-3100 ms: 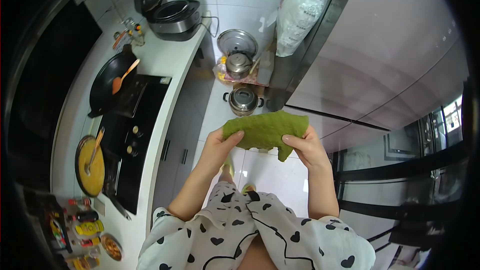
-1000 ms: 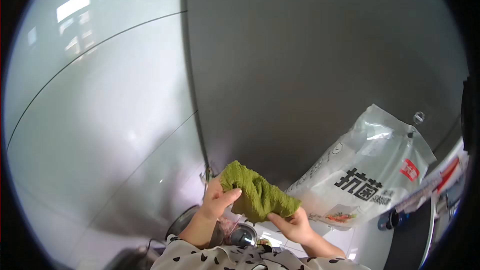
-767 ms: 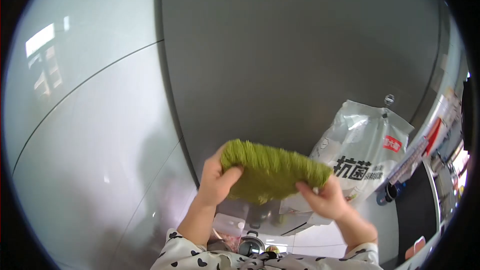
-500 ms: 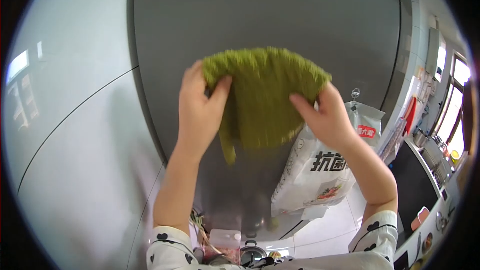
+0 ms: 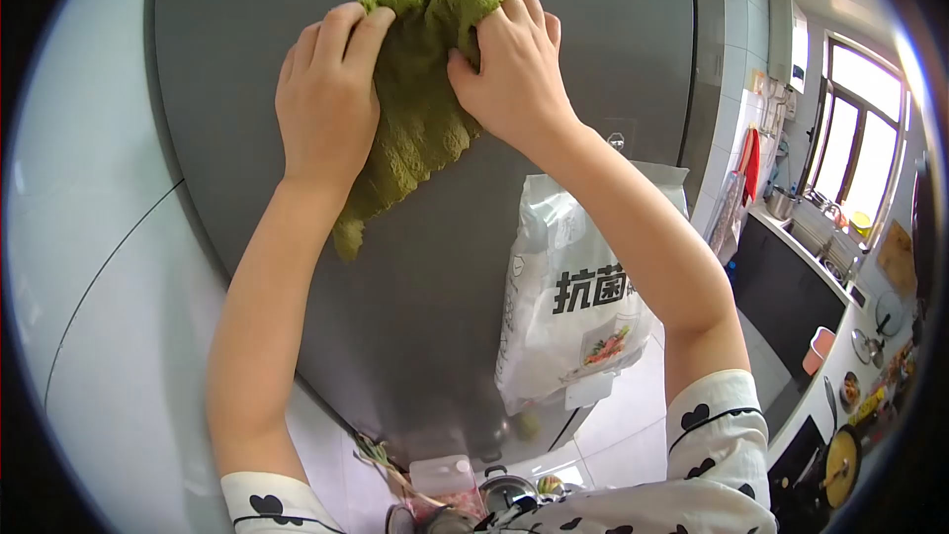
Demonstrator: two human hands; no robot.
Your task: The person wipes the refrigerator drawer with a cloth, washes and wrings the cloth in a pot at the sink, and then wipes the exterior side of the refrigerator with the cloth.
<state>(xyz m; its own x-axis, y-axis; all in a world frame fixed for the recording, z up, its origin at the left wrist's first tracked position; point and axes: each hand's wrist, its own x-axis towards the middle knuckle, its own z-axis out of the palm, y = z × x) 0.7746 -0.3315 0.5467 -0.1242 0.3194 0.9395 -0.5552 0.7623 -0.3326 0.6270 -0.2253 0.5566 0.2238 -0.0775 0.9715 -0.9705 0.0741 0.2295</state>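
Observation:
A green towel-like cloth (image 5: pixel 420 124) hangs between my hands in front of a large smooth grey door panel (image 5: pixel 395 336). My left hand (image 5: pixel 328 89) has its fingers curled over the cloth's upper left edge. At the upper right corner, my right hand (image 5: pixel 514 74) pinches it between thumb and fingers. The cloth's lower edge droops to a point beside my left forearm. Whether the cloth touches the panel, I cannot tell.
A white plastic bag (image 5: pixel 593 257) with black characters hangs from a hook (image 5: pixel 617 141) on the panel, below my right forearm. Pots (image 5: pixel 509 489) and a pink-and-white container (image 5: pixel 445 477) stand at the bottom. A kitchen counter (image 5: pixel 840 336) with a pan (image 5: pixel 840 465) lies at right.
Both hands have moved up and to the left in view with the cloth and are closer together. The cloth now hangs gathered and slanted instead of spread wide. The view has shifted rightward.

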